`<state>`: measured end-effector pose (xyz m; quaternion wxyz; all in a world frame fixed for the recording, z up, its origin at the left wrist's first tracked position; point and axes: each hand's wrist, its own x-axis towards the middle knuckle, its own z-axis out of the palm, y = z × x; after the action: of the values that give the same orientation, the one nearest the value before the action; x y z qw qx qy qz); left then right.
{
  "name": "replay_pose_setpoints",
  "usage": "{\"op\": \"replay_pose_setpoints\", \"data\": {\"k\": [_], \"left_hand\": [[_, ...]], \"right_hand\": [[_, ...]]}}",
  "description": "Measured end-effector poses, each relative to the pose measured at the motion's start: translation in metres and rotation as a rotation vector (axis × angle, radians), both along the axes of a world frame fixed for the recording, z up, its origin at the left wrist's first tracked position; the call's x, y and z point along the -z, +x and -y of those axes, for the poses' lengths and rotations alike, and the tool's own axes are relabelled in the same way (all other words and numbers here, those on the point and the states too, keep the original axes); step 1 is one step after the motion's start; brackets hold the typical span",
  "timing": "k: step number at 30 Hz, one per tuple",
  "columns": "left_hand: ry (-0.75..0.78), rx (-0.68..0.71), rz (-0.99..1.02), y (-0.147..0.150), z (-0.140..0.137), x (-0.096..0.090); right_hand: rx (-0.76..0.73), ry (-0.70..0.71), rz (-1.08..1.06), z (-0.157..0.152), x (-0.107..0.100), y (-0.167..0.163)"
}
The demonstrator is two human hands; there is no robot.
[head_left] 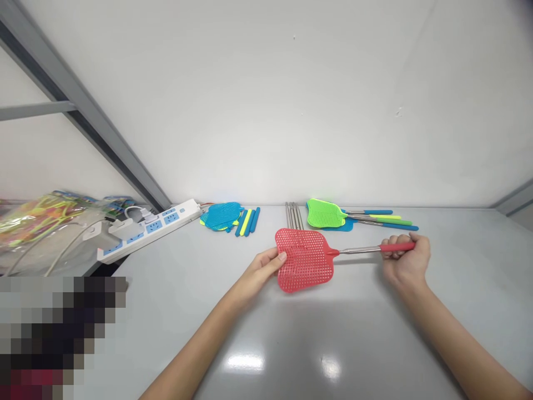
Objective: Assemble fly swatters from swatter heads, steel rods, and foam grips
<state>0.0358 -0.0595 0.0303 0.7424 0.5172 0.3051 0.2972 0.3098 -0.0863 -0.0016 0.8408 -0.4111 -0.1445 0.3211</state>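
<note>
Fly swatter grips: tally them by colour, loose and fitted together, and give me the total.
Blue grips: 5 (3 loose, 2 fitted)
Yellow grips: 2 (1 loose, 1 fitted)
Green grip: 1 (fitted)
Red grip: 1 (fitted, in the right hand)
Total: 9

At the back of the table, before the wall, heads are lying left of grips; rods are lying farther right, a pile of swatters rightmost. A power strip is resting left of the heads, a bag farther left. Before rods and pile, a swatter is spanning from left hand to right hand.
</note>
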Motion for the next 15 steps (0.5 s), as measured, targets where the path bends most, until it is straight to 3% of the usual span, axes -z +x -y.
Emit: {"op": "replay_pose_setpoints", "data": {"k": [6,12,15], "left_hand": [[-0.137,-0.104,0.024,0.001,0.000,0.008],[-0.258,-0.261,0.068,0.013,0.011,0.015],[-0.358,-0.350,0.063,0.021,0.022,0.018]], "right_hand": [[-0.101,-0.031,-0.014,-0.002,-0.003,-0.005],[-0.440,0.043,-0.543,-0.002,-0.008,-0.004],[-0.493,0.091,-0.664,0.002,-0.003,-0.007]]}}
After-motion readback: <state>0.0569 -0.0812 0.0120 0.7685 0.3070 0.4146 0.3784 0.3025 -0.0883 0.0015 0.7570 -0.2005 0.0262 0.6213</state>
